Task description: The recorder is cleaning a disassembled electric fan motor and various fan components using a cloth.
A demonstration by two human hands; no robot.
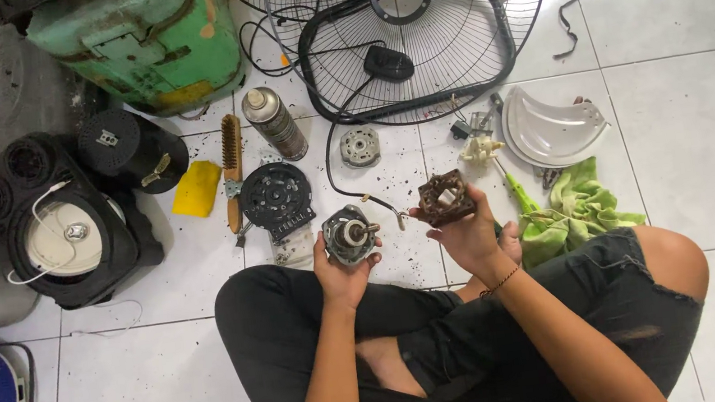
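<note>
Bare tile lies open between the two raised hands and the black round motor cover, and wider still on the white floor to the far right. Straight ahead the fan grille and its black cable block the way, the spray can and wire brush crowd the left, and the green cloth and white curved plate hem in the right hand's side.

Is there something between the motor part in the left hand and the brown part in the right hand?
Nothing visible. The grey motor part in the left hand and the brown stator in the right hand have only bare floor tile between them.
</note>
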